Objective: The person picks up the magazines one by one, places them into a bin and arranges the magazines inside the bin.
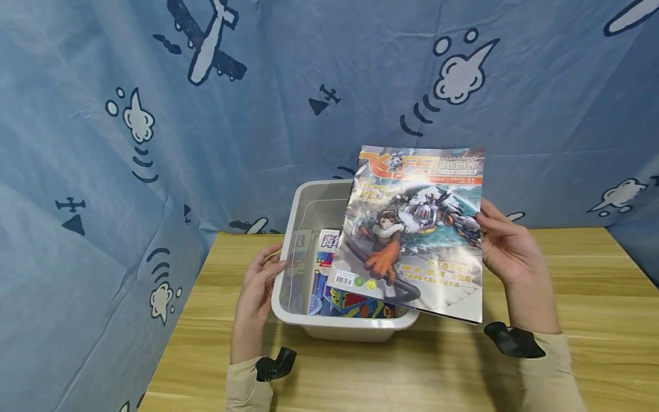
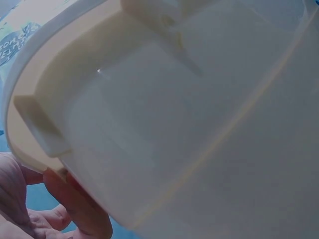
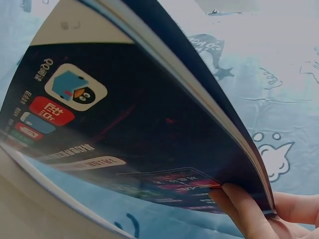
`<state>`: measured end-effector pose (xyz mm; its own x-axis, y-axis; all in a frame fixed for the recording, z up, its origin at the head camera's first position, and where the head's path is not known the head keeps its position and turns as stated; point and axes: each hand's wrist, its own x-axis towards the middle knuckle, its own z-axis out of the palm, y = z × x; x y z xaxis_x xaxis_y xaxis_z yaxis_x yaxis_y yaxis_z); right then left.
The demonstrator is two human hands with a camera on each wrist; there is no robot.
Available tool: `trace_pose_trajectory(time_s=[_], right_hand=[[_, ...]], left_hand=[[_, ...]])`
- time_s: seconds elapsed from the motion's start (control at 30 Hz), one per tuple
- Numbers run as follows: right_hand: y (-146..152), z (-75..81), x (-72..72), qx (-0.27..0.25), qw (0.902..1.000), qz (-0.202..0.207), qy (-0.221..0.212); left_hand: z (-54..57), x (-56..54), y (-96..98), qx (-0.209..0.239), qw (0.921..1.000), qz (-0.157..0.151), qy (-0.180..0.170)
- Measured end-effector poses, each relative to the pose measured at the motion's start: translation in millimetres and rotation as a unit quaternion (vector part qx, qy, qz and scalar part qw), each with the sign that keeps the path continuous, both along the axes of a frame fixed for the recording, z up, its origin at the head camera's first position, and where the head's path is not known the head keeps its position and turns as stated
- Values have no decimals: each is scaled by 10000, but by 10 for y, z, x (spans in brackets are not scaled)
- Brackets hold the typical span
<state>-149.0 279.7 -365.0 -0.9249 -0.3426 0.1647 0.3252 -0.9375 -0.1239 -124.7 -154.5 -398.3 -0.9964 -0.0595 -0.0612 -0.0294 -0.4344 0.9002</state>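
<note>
My right hand (image 1: 509, 246) pinches the right edge of a magazine (image 1: 412, 240) with a cartoon cover, its thumb on the front. The magazine is tilted above the right part of a grey-white plastic bin (image 1: 355, 322), hiding that side. In the right wrist view, its dark back cover (image 3: 149, 124) shows, with the fingers (image 3: 244, 209) pressed against it. My left hand (image 1: 259, 283) grips the bin's left rim; the left wrist view shows its fingers (image 2: 79, 204) curled under the rim (image 2: 30, 144). Inside the bin lies another colourful magazine (image 1: 329, 297), partly covered from sight.
The bin stands on a wooden table (image 1: 592, 286). Behind and to the left hangs a blue cloth (image 1: 309, 57) printed with planes and clouds. A black wrist device (image 1: 275, 364) sits on the left sleeve, and another device (image 1: 515, 340) on the right.
</note>
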Motion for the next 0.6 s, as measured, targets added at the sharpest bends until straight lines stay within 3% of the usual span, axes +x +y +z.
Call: trace_pose_trajectory(time_s=[0.1, 0.4, 0.6], right_hand=[[-42, -11, -24, 39, 10000, 49, -37], [-54, 27, 52, 286, 9948, -484, -854], [-97, 86, 106, 530, 9947, -573, -662]], left_hand=[[-3, -4, 2, 3, 10000, 24, 1], [103, -133, 151, -14, 9995, -266, 186], [183, -214, 245, -94, 9987, -456, 202]])
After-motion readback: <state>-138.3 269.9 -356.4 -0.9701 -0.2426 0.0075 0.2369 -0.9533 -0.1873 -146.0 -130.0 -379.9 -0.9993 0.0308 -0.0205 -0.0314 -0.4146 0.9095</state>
